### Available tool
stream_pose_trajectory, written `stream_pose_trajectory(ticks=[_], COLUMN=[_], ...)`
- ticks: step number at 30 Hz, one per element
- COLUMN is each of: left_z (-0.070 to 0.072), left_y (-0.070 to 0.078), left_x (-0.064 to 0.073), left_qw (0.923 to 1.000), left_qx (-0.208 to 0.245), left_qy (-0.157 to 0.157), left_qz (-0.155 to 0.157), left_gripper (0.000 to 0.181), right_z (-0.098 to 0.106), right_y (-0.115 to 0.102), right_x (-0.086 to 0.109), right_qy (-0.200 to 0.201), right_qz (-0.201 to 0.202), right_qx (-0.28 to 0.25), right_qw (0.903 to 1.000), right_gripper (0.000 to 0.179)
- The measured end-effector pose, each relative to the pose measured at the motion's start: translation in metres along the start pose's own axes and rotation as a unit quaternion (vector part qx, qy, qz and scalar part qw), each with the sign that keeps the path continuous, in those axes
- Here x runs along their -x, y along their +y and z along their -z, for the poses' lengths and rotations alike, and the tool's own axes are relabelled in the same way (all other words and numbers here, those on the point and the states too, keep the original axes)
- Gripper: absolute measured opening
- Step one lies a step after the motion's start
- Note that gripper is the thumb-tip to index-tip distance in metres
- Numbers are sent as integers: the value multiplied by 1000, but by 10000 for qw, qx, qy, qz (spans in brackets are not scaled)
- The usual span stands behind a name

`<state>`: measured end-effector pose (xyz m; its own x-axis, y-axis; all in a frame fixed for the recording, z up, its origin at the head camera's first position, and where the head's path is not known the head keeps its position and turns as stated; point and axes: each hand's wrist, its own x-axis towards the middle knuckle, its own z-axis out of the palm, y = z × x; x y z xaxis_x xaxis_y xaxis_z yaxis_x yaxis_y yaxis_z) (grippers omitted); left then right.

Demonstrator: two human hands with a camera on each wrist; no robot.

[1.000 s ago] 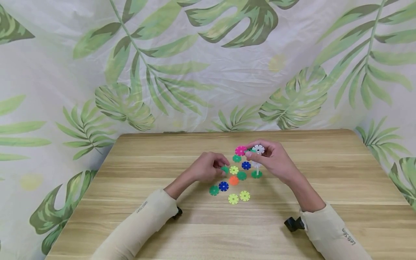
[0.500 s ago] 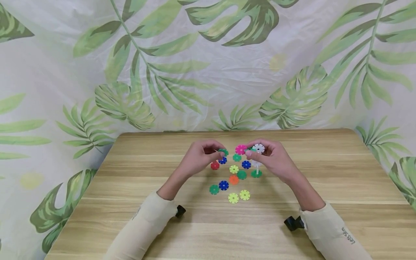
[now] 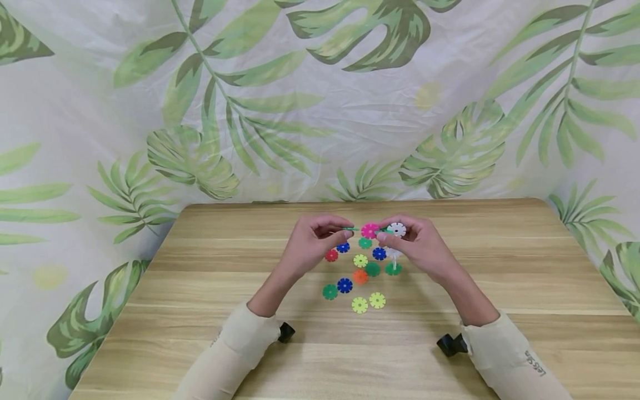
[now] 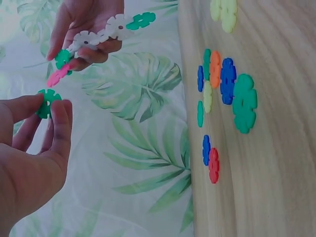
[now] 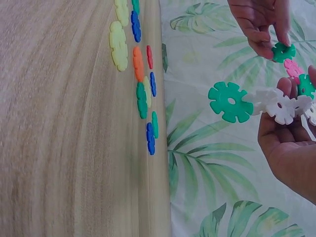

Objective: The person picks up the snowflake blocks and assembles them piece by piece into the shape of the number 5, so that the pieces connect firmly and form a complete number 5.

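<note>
My left hand (image 3: 316, 244) pinches a green notched plastic disc (image 4: 48, 104) between thumb and fingers, edge-on in the head view. My right hand (image 3: 419, 247) holds a chain of slotted discs joined at their notches. At its near tip is a pink disc (image 3: 370, 231), fixed to a green disc (image 5: 305, 86) between the right thumb and fingers. Several white discs (image 5: 280, 105) follow, partly hidden by that hand, and another green disc (image 5: 230, 101) hangs at the far end. The left disc is close to the pink one; whether they touch I cannot tell.
Loose discs lie flat on the wooden table (image 3: 240, 355) below the hands: red (image 3: 331, 255), orange (image 3: 360, 276), several blue (image 3: 344, 285), green (image 3: 330, 291) and yellow (image 3: 359, 305). A leaf-patterned cloth (image 3: 280, 139) hangs behind the table's back edge.
The left hand has picked a green disc off the table, lifted it and carried it right towards the pink disc, turning it edge-on. The right hand with its chain stays nearly still.
</note>
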<state>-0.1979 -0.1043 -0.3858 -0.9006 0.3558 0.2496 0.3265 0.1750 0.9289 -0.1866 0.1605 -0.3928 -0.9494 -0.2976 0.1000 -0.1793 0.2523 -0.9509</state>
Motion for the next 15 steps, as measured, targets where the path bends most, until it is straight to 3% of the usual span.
stream_pose_trajectory(ticks=[7, 15], left_z=[-4, -2], left_y=[-3, -1], left_x=[0, 2], left_qw=[9995, 9997], left_qx=[-93, -60], left_qy=[158, -108], left_qz=[-264, -220], left_gripper=[17, 19], right_z=[-1, -1], right_y=[1, 2], right_x=[0, 0], right_qy=[15, 15], right_qz=[29, 58], right_qx=[3, 30], right_qw=[10000, 10000], right_gripper=[26, 26])
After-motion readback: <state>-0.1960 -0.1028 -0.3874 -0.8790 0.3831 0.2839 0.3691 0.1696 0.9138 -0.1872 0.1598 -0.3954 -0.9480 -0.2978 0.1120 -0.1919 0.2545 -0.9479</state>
